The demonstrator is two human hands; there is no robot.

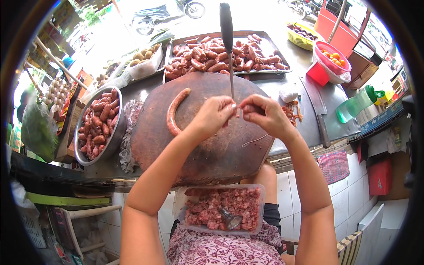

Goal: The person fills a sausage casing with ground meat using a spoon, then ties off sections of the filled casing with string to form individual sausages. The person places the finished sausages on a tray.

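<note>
Above the round wooden chopping board (152,145), my left hand (213,115) and my right hand (266,115) meet with fingertips pinched close together. A small reddish bit shows between them, too small to name. A thin pale string (255,141) lies on the board below my right hand. Just beyond my fingers a knife (226,28) with a black handle stands upright on the board. One long curved sausage (173,112) lies to the left of my left hand. On my lap rests a clear plastic tub (263,196) of minced meat (203,206) with a metal piece (232,219) in it.
A metal tray (285,66) heaped with sausages stands behind the board. At left is a metal bowl (81,160) of sausages, beside crumpled plastic (129,154). To the right lie a cleaver (316,99), a garlic bulb (288,94), a green bottle (355,106) and a pink basket (331,70).
</note>
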